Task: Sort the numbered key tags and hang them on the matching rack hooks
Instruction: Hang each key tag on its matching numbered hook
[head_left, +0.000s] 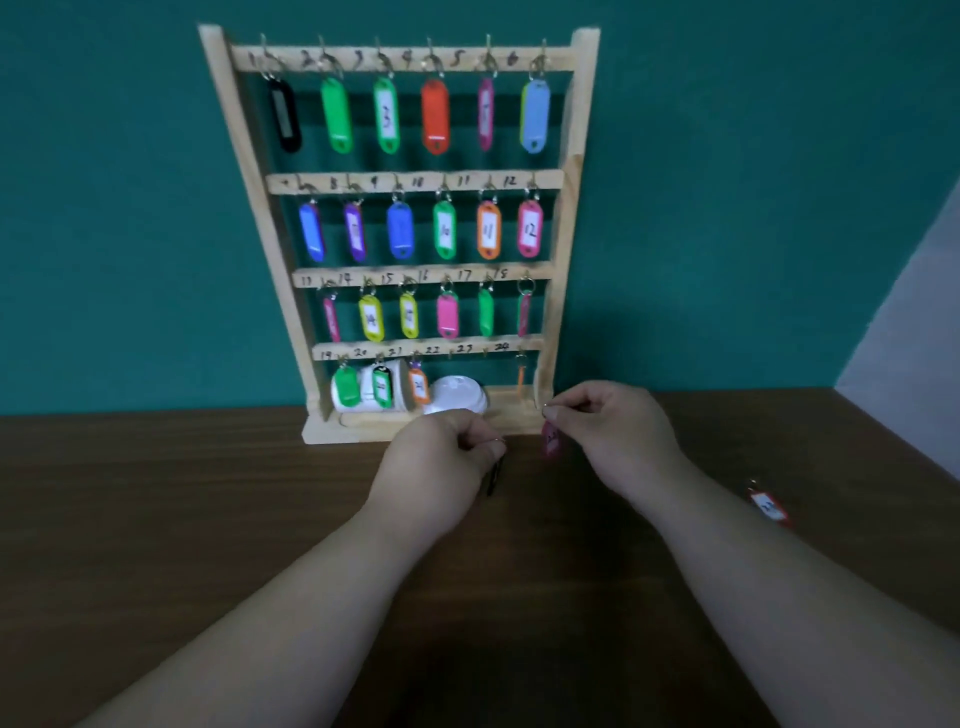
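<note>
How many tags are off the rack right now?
3: a dark tag held by the left hand, a pink-red tag pinched by the right hand, a red tag lying on the table far right. More may hide behind the hands.

Your wooden rack (569, 208) stands upright at 12 o'clock, with hooks numbered 1 to 24, most carrying coloured tags. Your right hand (613, 431) pinches a pink tag (552, 441) by its ring, and your left hand (441, 457) holds a black tag (494, 478). A red tag (768, 506) lies flat at 3 o'clock.
</note>
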